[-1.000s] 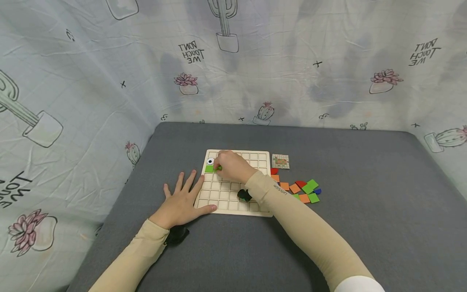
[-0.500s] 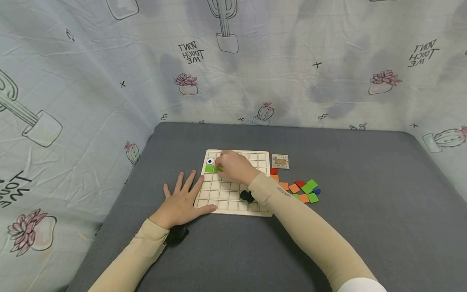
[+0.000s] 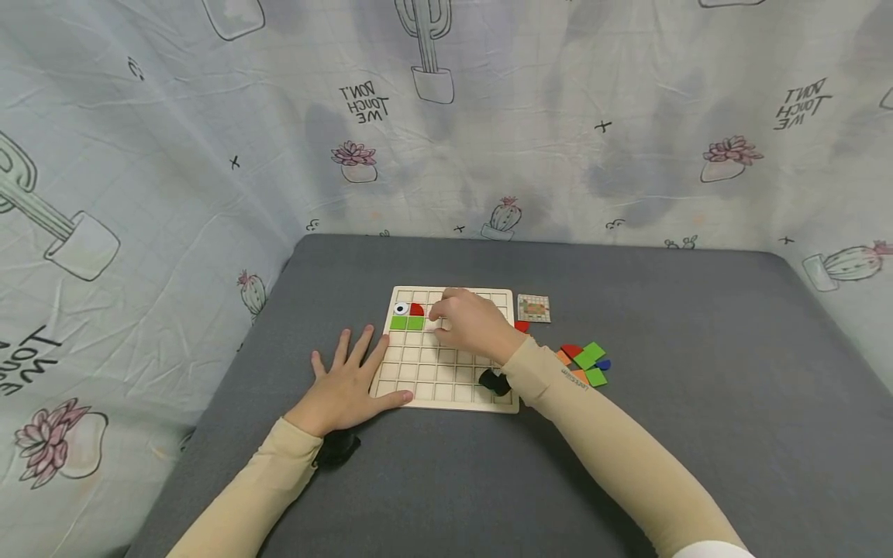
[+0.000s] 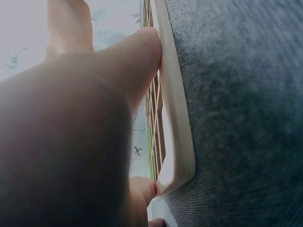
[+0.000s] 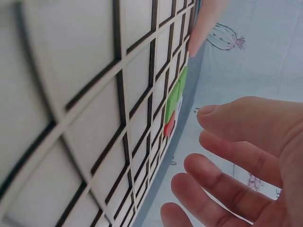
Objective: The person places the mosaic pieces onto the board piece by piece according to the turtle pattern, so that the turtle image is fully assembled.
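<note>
A wooden grid board [image 3: 427,373] lies on the grey table. In its upper left cells sit a white tile with a black eye dot [image 3: 401,308], a red rounded tile [image 3: 416,309] and two green square tiles [image 3: 407,323]. My left hand [image 3: 349,391] is spread flat at the board's left edge, thumb and fingertips touching the rim. Above the board, just right of those tiles, is my right hand [image 3: 474,324]. In the right wrist view its loosely bent fingers [image 5: 203,165] hold nothing and stand apart from the red tile [image 5: 169,125].
A small pattern card [image 3: 533,308] lies off the board's upper right corner. Right of the board are loose tiles: green squares [image 3: 591,355], a red piece [image 3: 570,351], a blue piece [image 3: 604,364] and orange ones partly behind the right sleeve [image 3: 593,411]. A printed curtain [image 3: 558,155] surrounds the table.
My right hand has drawn back to the right from the upper left cells, uncovering the red tile and second green tile. The left hand has stayed in place.
</note>
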A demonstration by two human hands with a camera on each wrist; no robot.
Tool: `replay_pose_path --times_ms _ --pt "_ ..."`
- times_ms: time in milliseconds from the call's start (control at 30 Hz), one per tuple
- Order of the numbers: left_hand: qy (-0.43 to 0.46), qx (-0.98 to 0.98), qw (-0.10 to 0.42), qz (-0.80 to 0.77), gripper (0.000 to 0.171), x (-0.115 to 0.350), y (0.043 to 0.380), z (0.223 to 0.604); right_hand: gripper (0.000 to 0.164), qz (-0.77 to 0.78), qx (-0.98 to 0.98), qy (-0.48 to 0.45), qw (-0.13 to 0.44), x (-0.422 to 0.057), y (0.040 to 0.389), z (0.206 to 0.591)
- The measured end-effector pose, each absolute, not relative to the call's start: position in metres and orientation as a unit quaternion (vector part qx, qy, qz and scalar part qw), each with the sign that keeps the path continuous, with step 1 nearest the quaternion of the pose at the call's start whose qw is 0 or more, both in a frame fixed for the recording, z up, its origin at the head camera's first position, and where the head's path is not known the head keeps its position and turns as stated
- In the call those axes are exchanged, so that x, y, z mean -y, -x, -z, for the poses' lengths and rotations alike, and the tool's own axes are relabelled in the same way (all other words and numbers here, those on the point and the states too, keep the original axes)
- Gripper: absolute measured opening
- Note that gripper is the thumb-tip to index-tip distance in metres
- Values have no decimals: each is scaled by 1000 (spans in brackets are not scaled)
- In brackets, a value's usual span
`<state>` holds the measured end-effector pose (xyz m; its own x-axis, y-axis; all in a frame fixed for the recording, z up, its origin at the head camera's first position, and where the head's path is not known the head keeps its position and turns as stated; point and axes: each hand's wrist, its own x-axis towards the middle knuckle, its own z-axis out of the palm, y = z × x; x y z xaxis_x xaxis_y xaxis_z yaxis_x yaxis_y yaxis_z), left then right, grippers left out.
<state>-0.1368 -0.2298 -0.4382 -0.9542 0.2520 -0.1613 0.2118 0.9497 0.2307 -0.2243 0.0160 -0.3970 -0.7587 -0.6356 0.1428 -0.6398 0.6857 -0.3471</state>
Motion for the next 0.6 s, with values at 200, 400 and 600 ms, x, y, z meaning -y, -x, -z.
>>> replay_pose_path --times_ms 200,400,600 --pt "-114 -983 100 -104 110 229 138 439 19 -177 924 -337 17 -32 214 393" --pt "-116 -982 100 -109 110 228 138 440 20 -167 928 -333 34 -51 204 391" --pt "-118 -981 101 -118 109 231 136 440 17 -176 923 -336 69 -74 191 390"
